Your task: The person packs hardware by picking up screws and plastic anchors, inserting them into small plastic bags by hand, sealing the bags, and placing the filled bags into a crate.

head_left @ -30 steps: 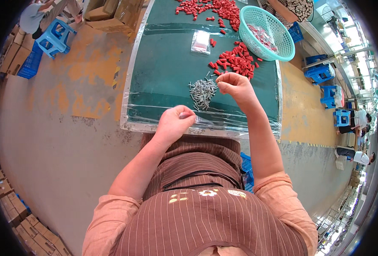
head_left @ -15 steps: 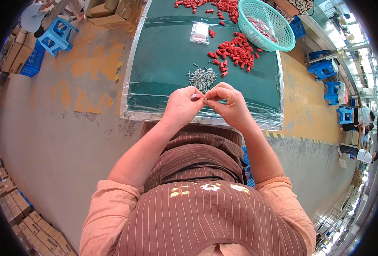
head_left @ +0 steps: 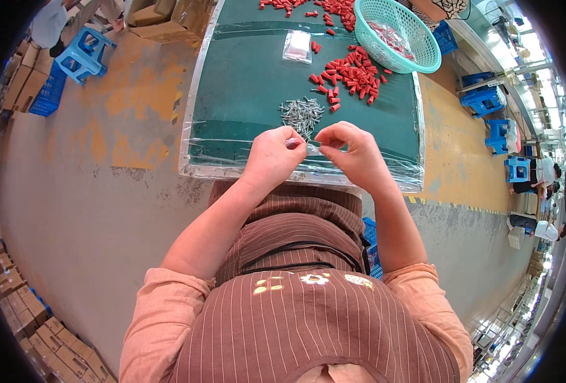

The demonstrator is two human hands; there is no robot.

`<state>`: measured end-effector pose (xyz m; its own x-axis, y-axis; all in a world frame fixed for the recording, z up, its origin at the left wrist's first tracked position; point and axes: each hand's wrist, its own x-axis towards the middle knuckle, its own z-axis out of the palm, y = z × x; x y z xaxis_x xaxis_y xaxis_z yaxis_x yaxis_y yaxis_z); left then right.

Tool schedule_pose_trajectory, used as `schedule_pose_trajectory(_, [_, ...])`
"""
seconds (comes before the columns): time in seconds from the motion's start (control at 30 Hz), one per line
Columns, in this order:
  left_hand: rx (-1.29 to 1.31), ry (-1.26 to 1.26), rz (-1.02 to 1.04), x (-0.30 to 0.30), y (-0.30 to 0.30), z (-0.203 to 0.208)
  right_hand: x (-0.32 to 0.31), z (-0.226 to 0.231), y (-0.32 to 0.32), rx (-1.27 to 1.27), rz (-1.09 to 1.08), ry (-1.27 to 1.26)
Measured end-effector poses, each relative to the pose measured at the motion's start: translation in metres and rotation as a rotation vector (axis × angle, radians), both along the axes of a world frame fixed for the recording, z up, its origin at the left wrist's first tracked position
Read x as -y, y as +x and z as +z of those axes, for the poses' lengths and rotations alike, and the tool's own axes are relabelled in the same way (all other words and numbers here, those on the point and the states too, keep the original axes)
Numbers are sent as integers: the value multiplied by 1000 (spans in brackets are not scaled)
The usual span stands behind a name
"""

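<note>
My left hand (head_left: 275, 153) is closed in a pinch over the near part of the table. A small clear plastic bag (head_left: 313, 150) juts from its fingertips toward the right hand. Close by on the right, my right hand (head_left: 354, 153) has its thumb and forefinger curved and apart, beside the bag's edge. I see nothing between those two fingers; its other fingers are curled. Just beyond both hands lies a heap of small silver screws (head_left: 301, 115), its near end partly covered by the left hand.
Red tapered plastic caps (head_left: 358, 75) lie past the screws, with more at the far edge. A turquoise basket (head_left: 394, 41) holds bagged pieces. Flat clear packets (head_left: 297, 47) sit on the green table (head_left: 245, 83). Blue stools (head_left: 85, 54) and cardboard boxes (head_left: 168, 22) stand around.
My right hand has moved a little to the right, away from the left. Its thumb and forefinger, earlier pinched together, are parted. More of the clear bag shows between the hands.
</note>
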<state>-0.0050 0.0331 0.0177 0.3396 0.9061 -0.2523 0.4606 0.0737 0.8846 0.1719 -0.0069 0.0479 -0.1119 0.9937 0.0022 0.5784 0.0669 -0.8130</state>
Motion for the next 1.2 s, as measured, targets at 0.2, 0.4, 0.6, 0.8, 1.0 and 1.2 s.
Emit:
schedule_pose_trajectory(0.2, [66, -96, 38, -13, -10, -15, -29, -25, 16, -70, -153, 28])
schedule_pose_trajectory(0.4, [147, -249, 130, -17, -21, -11, -94, -44, -7, 304, -46, 160])
schedule_pose_trajectory(0.6, [247, -299, 182, -19, -33, -11, -130, -69, -27, 636, 52, 145])
schedule_pose_trajectory(0.8, [323, -387, 255, -24, -39, -4, -134, -59, -25, 733, 69, 125])
schedule_pose_trajectory(1.0, [241, -316, 224, -29, -30, -4, -69, -21, -26, -246, -94, 148])
schedule_pose_trajectory(1.2, [196, -204, 121, -24, -12, 0, -35, -19, -25, -193, 3, 295])
